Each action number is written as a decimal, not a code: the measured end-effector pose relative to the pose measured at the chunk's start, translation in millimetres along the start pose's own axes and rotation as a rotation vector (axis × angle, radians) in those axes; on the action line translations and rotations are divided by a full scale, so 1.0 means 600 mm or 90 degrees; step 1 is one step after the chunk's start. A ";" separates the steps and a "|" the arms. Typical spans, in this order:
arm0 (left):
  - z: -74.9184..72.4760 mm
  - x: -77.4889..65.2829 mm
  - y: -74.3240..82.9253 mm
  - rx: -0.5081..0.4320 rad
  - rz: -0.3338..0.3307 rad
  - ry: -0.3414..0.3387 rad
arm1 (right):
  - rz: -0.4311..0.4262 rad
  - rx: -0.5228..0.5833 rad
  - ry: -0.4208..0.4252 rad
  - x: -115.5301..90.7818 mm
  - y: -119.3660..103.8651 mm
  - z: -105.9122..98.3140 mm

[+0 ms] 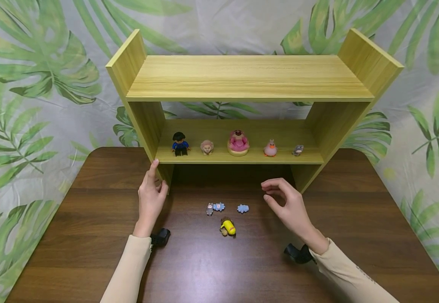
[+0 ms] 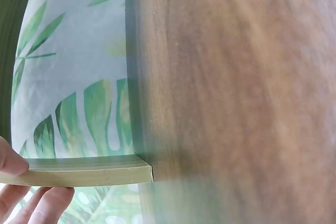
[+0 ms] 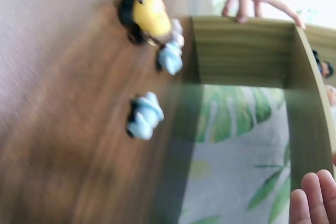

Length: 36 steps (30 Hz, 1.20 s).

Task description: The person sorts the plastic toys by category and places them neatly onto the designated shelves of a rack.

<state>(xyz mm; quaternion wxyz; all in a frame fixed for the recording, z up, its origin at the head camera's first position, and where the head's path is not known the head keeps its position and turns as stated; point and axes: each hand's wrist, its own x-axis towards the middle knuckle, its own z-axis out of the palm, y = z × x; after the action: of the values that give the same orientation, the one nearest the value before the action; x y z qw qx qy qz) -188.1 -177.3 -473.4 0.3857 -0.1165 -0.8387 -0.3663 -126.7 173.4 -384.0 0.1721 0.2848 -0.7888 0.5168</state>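
My left hand (image 1: 153,195) holds the left side panel of a light wooden shelf (image 1: 250,90); in the left wrist view the thumb and the fingers lie on opposite faces of that panel (image 2: 94,175). My right hand (image 1: 289,208), its fingers loosely bent and holding nothing, hovers in front of the shelf's right part. Between the hands, small toys lie on the table: a grey figure (image 1: 210,209), a blue figure (image 1: 219,206), another blue figure (image 1: 243,208) and a yellow-and-brown toy (image 1: 228,227).
Along the middle board stand a black-haired toy figure (image 1: 180,144), a beige animal (image 1: 207,147), a pink bear (image 1: 238,143), a pink duck-like figure (image 1: 270,148) and a small grey figure (image 1: 298,150). The shelf stands on a dark wooden table (image 1: 219,273) before a leaf-patterned cloth (image 1: 223,25).
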 end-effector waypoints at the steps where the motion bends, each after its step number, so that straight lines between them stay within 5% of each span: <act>1: 0.000 0.000 0.000 -0.001 -0.001 -0.001 | 0.003 -0.003 -0.007 -0.002 0.001 0.004; 14: 0.000 0.000 -0.001 0.002 -0.003 -0.004 | 0.001 -0.007 -0.107 -0.050 0.074 0.058; 22: 0.001 -0.002 -0.003 0.000 -0.003 -0.005 | -0.021 -0.018 -0.155 -0.064 0.079 0.079; 36: 0.002 -0.002 -0.003 -0.003 -0.005 -0.001 | 0.024 -0.045 -0.284 -0.076 0.084 0.115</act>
<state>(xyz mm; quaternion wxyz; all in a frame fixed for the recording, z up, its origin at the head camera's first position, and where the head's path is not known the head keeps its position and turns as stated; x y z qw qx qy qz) -188.9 -177.5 -475.5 0.3831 -0.1146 -0.8386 -0.3698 -121.3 138.1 -474.0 -0.0064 0.3709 -0.8300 0.4165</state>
